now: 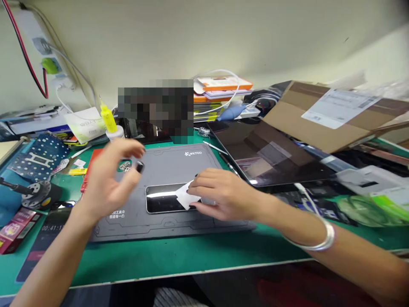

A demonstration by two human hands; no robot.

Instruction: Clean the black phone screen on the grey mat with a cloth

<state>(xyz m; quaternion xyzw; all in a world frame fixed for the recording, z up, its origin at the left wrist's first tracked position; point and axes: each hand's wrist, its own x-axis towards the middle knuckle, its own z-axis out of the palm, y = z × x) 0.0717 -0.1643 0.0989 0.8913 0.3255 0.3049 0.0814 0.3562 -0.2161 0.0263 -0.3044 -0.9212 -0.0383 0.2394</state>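
A smartphone (162, 204) with a dark, glossy screen lies flat on a grey work mat (159, 162). My right hand (220, 194) is closed on a small white wipe (184, 198), which rests against the phone's screen. That hand covers the phone's right part. To the left, my left hand (111, 183) hovers above the mat, thumb and fingers curved apart with nothing between them. Past its fingertips, a small round metallic patch (125, 166) shows on the mat.
A large dark screen panel (271, 153) lies right of the mat, below a cardboard box (332, 111). Behind stand a yellow bottle with a needle tip (108, 118) and stacked boxes (223, 85). At left are a phone showing a timer (44, 238) and a maroon box (19, 230).
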